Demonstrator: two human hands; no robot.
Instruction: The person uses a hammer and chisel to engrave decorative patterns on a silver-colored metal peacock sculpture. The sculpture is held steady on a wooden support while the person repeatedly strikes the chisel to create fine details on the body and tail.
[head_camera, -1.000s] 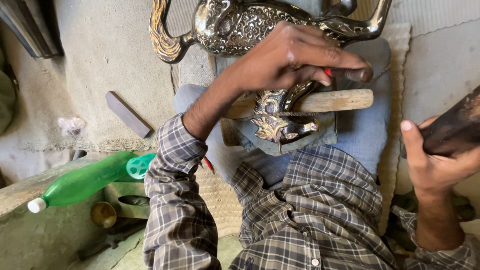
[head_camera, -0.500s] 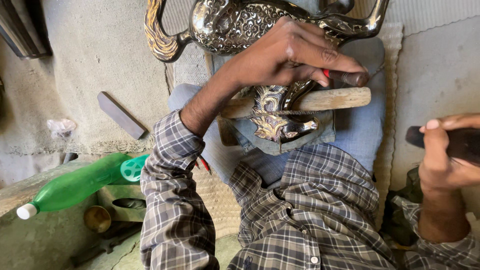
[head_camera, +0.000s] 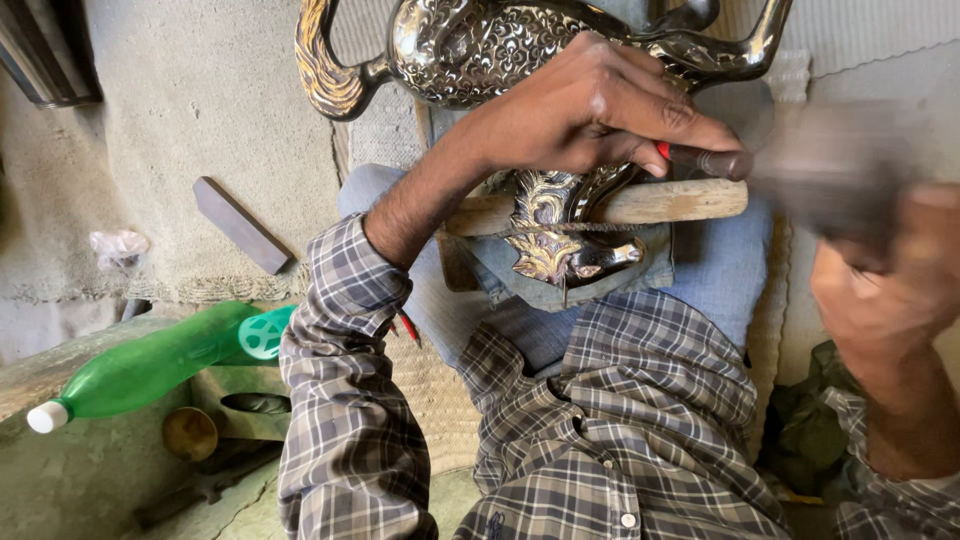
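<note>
**Punch pinched against ornate metalwork, hammer hand blurred**

Left hand (head_camera: 590, 105) clenched around a thin dark punch (head_camera: 710, 160), fingertips pinching it, tip pointing right, just above a wooden bar (head_camera: 680, 200). Bar lying across the lap, with an embossed metal piece (head_camera: 550, 225) of silver and gold tone draped over it at centre. Larger ornate vessel (head_camera: 470, 45) with curled handles at the far side, touching the back of the hand. Right hand (head_camera: 885, 290) at the right edge, closed on a dark hammer-like tool (head_camera: 830, 170), heavily blurred, so exact grip hard to tell. To the near left, green plastic bottle (head_camera: 150, 360) lying on its side; further off, a flat dark stone (head_camera: 240, 225) on the grey floor.
</note>
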